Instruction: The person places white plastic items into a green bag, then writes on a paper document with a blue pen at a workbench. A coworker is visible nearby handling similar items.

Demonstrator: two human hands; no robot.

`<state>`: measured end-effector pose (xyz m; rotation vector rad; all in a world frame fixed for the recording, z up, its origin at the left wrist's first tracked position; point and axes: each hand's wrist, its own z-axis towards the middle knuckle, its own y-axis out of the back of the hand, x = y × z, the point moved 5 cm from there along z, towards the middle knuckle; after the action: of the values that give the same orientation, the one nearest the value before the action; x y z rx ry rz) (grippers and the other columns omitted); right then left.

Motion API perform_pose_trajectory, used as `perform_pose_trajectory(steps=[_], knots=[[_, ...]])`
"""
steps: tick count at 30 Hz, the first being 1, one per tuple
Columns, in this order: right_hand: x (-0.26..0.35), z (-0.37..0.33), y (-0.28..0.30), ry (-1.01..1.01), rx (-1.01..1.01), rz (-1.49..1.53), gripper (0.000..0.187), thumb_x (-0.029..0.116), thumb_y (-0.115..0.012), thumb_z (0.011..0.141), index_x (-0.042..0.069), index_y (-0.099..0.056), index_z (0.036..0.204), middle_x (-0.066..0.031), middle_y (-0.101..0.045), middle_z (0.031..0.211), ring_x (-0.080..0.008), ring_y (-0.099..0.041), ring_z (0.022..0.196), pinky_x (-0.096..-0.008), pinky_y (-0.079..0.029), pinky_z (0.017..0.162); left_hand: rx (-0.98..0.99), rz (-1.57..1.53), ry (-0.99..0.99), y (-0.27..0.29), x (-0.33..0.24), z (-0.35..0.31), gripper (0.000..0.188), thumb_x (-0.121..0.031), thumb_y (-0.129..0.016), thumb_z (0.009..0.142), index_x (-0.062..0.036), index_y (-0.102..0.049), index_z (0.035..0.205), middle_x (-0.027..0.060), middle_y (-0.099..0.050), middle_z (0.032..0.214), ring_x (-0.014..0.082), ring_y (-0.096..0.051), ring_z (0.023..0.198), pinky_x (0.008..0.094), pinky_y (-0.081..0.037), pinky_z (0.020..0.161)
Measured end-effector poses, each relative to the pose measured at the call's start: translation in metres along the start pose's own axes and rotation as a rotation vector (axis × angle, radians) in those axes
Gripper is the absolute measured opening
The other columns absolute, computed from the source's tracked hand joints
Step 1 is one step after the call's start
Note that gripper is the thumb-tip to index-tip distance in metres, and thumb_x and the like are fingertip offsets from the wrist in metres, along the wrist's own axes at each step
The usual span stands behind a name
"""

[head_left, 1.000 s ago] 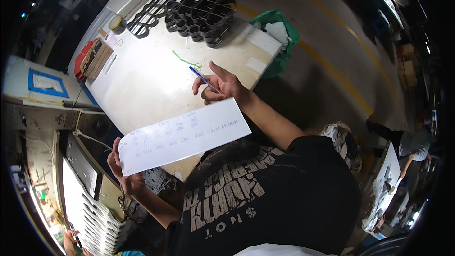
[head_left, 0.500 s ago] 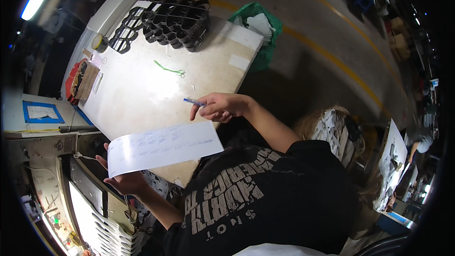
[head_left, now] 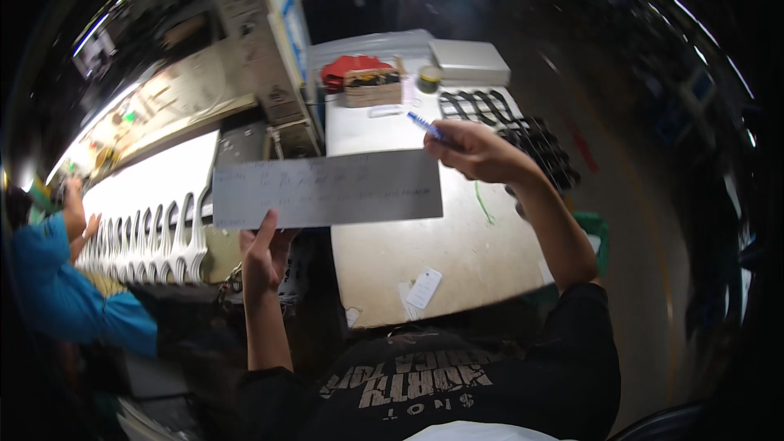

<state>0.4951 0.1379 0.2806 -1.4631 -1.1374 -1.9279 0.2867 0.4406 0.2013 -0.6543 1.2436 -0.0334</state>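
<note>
A long white paper strip with handwritten lines is held up over the table's left part. My left hand grips its lower edge, thumb on the front and the other fingers mostly behind. My right hand is closed around a blue pen that points up and left. The right hand is by the strip's upper right corner; whether it touches the paper I cannot tell.
A white table bears a small white tag, a green string, black looped pieces, a tape roll and a wooden box. At left, a person in blue handles white cut-out sheets.
My view has swung left, bringing the person in blue into sight. The strip is now raised and tilted toward me, with my right hand and pen lifted beside it.
</note>
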Motion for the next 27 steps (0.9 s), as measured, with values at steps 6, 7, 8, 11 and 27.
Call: perform_pose_trajectory(steps=[6, 7, 8, 11, 27], knots=[[0.108, 0.128, -0.002, 0.494, -0.292, -0.651, 0.03, 0.027, -0.062, 0.107, 0.0, -0.066, 0.095, -0.0129, -0.064, 0.071, -0.0289, -0.062, 0.06, -0.0438, -0.049, 0.06, -0.141, 0.164, 0.01, 0.012, -0.074, 0.041, 0.035, -0.012, -0.063, 0.107, 0.0085, -0.058, 0.135, 0.0229, -0.075, 0.115, 0.0329, -0.08, 0.095, 0.03, -0.069, 0.077], [0.131, 0.141, -0.007, 0.548, -0.368, -0.758, 0.026, 0.025, -0.062, 0.106, 0.001, -0.067, 0.096, -0.014, -0.066, 0.073, -0.0331, -0.068, 0.064, -0.0446, -0.053, 0.062, -0.17, 0.147, -0.031, 0.014, -0.088, 0.052, 0.035, -0.013, -0.063, 0.107, 0.0093, -0.059, 0.133, 0.0235, -0.075, 0.115, 0.0326, -0.08, 0.096, 0.0301, -0.069, 0.078], [0.143, 0.158, -0.01, 0.637, -0.456, -0.829, 0.024, 0.023, -0.061, 0.104, 0.001, -0.067, 0.098, -0.0144, -0.068, 0.074, -0.0348, -0.07, 0.067, -0.0458, -0.055, 0.065, -0.198, 0.13, -0.071, 0.012, -0.103, 0.063, 0.035, -0.014, -0.064, 0.107, 0.0101, -0.059, 0.132, 0.0242, -0.075, 0.115, 0.0322, -0.08, 0.097, 0.0302, -0.069, 0.078], [0.165, 0.206, -0.016, 0.749, -0.658, -1.012, 0.019, 0.019, -0.059, 0.101, 0.003, -0.068, 0.103, -0.0154, -0.071, 0.078, -0.0384, -0.074, 0.076, -0.0485, -0.061, 0.071, -0.191, 0.133, -0.165, 0.008, -0.133, 0.106, 0.035, -0.015, -0.064, 0.107, 0.0108, -0.06, 0.131, 0.0251, -0.075, 0.114, 0.0316, -0.079, 0.099, 0.0298, -0.069, 0.08], [0.174, 0.385, -0.051, 0.413, -0.644, -1.429, 0.082, 0.014, -0.07, 0.091, 0.022, -0.037, 0.166, -0.0108, -0.078, 0.092, -0.026, -0.078, 0.076, -0.0415, -0.064, 0.062, -0.161, 0.045, -0.26, 0.03, -0.12, 0.328, 0.035, -0.011, -0.056, 0.11, 0.0137, -0.049, 0.135, 0.0257, -0.069, 0.121, 0.0325, -0.079, 0.098, 0.0308, -0.07, 0.086]])
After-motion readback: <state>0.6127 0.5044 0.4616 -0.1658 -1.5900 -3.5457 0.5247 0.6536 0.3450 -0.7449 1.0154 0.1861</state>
